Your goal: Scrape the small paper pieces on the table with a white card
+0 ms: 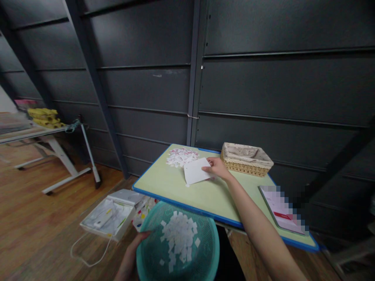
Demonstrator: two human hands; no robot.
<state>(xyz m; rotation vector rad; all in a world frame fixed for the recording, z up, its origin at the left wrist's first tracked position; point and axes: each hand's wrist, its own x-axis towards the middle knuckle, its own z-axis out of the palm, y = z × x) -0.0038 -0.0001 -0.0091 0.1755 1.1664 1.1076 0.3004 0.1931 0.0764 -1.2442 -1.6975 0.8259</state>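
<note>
My right hand [217, 168] reaches over the green-topped table [166, 187] and pinches the right edge of a flat white card [193, 172]. The card is tilted just above the tabletop, and a small white piece shows by its lower edge. Behind the card lies a spread pile of small white and pinkish pieces [181, 157]. My left hand [134, 248] is at the left rim of a teal plastic basket [216, 249], thumb over the edge, the other fingers hidden beneath. Many small white square pieces [178, 232] lie inside the basket, below the table's front edge.
A cloth-lined wicker basket [247, 171] stands at the table's back right. A flat tablet-like item [271, 201], partly blurred, lies on the right. On the floor at left is an open white box [117, 224] with a cord. A dark panelled wall [146, 89] rises behind.
</note>
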